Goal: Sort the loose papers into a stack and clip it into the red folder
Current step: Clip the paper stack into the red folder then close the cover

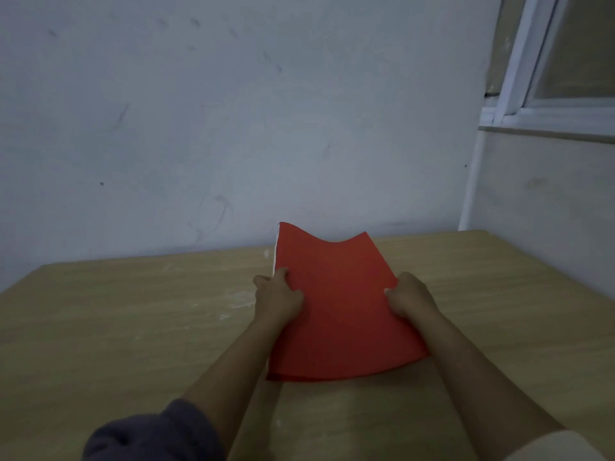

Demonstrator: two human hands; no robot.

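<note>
- Head view, bkgd: pale scuffed wall (199,128) behind a light wood-grain table (116,327); window frame (532,104) upper right. Whitish smears on the tabletop left of centre.
- Red folder (336,311) sits centre-right over the table, closed, cover up. Far edge bowed into a dip, far corners raised; near edge low at the table. Resting or lifted clear: cannot tell.
- White paper edge (275,257) shows along the folder's left side, i.e. sheets are inside. No loose papers seen on the table.
- Left hand (278,294): closed on the folder's left edge, thumb on the cover, fingers tucked beneath.
- Right hand (411,299): closed on the right edge, same pinch, fingers curled onto the cover.
- Dark sleeve (149,434) on left forearm; pale sleeve (549,447) at lower right.
- Clip not visible; whether the sheets are fastened cannot be told.
- Judgement, step: late stage, papers appear stacked and enclosed, folder being handled shut w/ both hands.
- Judgement, next move: set the folder flat, ease the squeeze so the bow relaxes, check that no sheet edges stick out. If unclipped, needs reopening and fastening.
</note>
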